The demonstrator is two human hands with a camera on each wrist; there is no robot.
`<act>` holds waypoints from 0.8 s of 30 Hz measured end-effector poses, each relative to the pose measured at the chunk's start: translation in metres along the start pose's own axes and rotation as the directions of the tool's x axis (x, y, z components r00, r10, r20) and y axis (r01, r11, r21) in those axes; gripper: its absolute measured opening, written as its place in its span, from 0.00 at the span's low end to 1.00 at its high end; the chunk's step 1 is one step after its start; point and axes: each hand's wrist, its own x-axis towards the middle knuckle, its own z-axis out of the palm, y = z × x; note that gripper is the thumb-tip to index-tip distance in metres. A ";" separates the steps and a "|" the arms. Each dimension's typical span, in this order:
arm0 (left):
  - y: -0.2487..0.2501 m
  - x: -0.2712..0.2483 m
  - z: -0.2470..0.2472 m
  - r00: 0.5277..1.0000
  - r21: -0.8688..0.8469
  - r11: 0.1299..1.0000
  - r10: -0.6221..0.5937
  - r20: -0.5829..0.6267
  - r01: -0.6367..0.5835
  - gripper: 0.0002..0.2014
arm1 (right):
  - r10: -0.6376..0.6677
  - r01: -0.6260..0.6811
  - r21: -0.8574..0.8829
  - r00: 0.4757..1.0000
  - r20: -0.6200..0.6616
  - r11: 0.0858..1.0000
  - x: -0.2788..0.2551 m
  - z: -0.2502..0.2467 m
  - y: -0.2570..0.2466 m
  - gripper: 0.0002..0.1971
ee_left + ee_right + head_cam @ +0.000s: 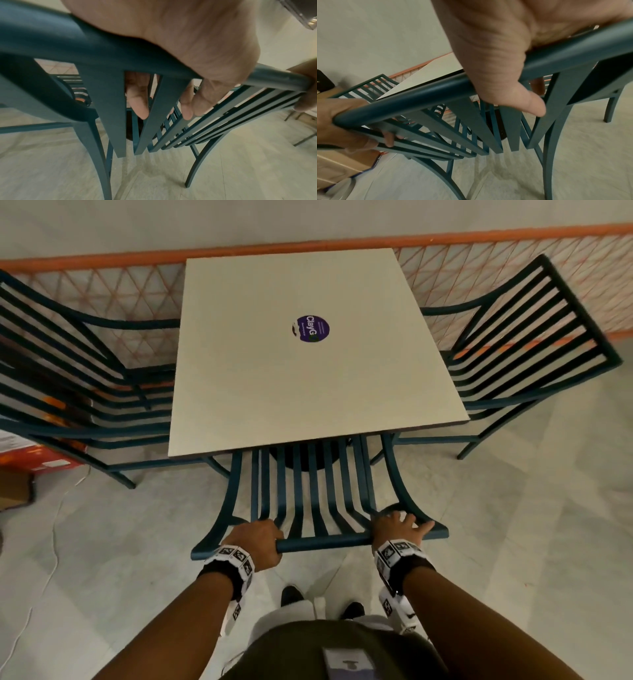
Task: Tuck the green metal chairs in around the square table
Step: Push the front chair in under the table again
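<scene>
The near chair (310, 494) stands at the near edge of the square table (308, 378), its seat partly under the tabletop and its slatted back toward the person; both hands hold its top rail (322, 541). The left hand (257, 542) wraps the rail near the left end, fingers (139, 102) curled over and down between the slats; the right hand (397, 527) sits near the right end, thumb (530, 102) curled below the rail on the near side and fingers draped over the far side, somewhat splayed in the head view. A second chair (85, 378) stands at the table's left side and a third chair (524, 347) at its right side, each with its seat reaching under the tabletop; a round purple sticker (311, 328) lies at the middle of the table. Behind the table runs an orange mesh fence (479, 268); cardboard boxes (24, 470) lie on the pale floor (513, 508) at far left, just beside the second chair.
</scene>
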 end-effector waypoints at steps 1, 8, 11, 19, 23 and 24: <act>-0.003 0.004 -0.004 0.999 0.005 1.000 0.025 0.022 -0.025 0.09 | 0.005 -0.005 0.008 1.000 0.001 1.000 0.002 -0.002 -0.001 0.28; -0.005 0.002 -0.003 0.990 0.017 0.995 0.097 -0.101 -0.096 0.13 | 0.026 -0.026 -0.009 0.999 0.034 1.000 0.002 -0.003 -0.003 0.28; -0.007 0.003 -0.004 0.989 0.005 0.994 0.110 -0.101 -0.110 0.19 | 0.034 -0.034 -0.004 0.999 0.042 0.999 0.004 -0.003 -0.003 0.27; -0.006 0.002 -0.006 0.995 -0.002 0.996 0.087 -0.046 -0.087 0.18 | -0.010 0.011 0.009 0.995 -0.096 1.000 -0.006 0.002 0.001 0.26; 0.003 0.013 -0.007 0.990 0.004 1.000 0.002 0.139 -0.002 0.29 | -0.124 0.155 0.174 0.976 -0.180 0.972 -0.002 0.004 0.015 0.41; 0.009 0.019 -0.008 0.980 -0.028 0.999 -0.022 0.199 0.028 0.35 | -0.157 0.195 0.199 0.969 -0.191 0.960 -0.002 0.004 0.020 0.42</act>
